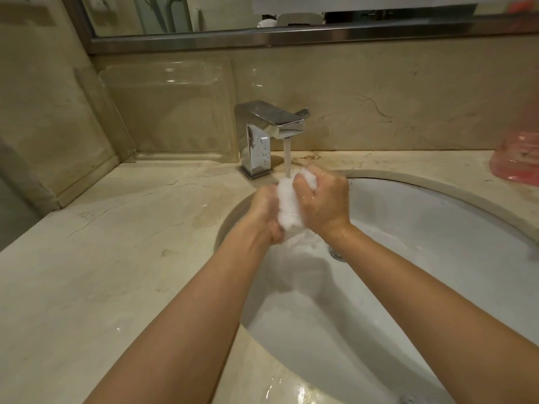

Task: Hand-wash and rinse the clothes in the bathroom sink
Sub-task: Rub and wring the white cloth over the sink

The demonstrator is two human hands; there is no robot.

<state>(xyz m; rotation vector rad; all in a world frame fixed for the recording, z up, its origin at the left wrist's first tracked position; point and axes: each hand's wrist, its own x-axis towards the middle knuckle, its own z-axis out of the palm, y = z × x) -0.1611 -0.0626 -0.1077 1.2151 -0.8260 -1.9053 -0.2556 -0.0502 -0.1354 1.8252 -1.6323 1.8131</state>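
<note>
A small white wet cloth (287,204) is bunched between both hands above the white sink basin (423,237). My left hand (267,212) grips its lower left side. My right hand (323,199) curls round its upper right part, a bit of cloth showing above the fingers. Water runs from the chrome faucet (269,132) straight onto the cloth. Both wrists are wet. The drain (337,253) shows just under my right wrist.
A beige marble countertop (116,258) surrounds the basin. A clear plastic tray (172,109) leans against the back wall at left. A pink plastic container (517,153) stands at the right edge. A mirror frame (291,39) runs along the top.
</note>
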